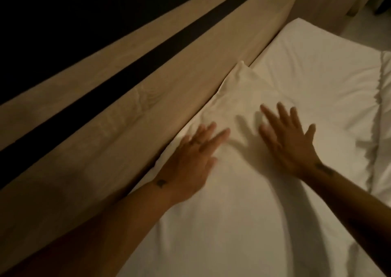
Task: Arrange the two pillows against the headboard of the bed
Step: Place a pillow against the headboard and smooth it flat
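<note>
A white pillow (232, 202) lies flat on the bed, its long edge against the light wooden headboard (118, 115). A second white pillow (313, 69) lies farther along the headboard, its near corner tucked under the first pillow's far corner. My left hand (190, 166) rests palm down on the near pillow close to the headboard, fingers spread. My right hand (289, 141) is spread flat over the same pillow, farther from the headboard. Both hands are blurred and hold nothing.
The headboard runs diagonally from lower left to upper right, with a dark groove (135, 65) along it. A rumpled white duvet edge (380, 111) lies at the right. Pale floor and furniture (330, 3) show at the top right.
</note>
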